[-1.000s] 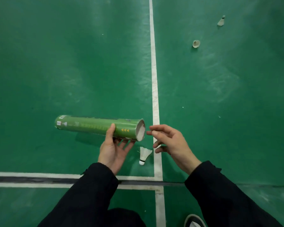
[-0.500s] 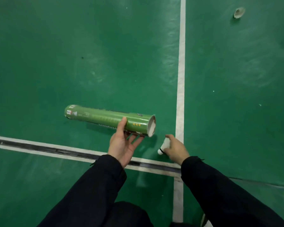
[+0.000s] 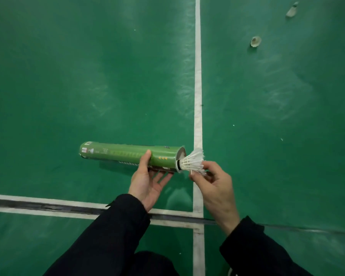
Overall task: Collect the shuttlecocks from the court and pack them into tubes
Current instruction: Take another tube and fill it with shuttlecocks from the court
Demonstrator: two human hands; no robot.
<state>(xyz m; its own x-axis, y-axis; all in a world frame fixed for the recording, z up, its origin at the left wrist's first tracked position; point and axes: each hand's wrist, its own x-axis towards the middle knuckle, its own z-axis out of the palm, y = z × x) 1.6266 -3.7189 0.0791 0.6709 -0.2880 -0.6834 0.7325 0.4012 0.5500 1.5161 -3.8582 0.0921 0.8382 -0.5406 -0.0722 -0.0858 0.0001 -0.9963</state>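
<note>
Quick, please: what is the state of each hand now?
Left hand: holds the green tube.
Right hand: pinches the shuttlecock at the tube's open end.

Green court floor [image 3: 88,76], white boundary lines [image 3: 198,86], dark seam [image 3: 48,205], soft glare.

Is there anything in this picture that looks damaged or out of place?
Nothing is wrong at the hands: the shuttlecock enters the green tube cork first. Two more shuttlecocks lie loose on the court at upper right, one standing on its cork, one on its side. They look grey and worn, though small.
</note>
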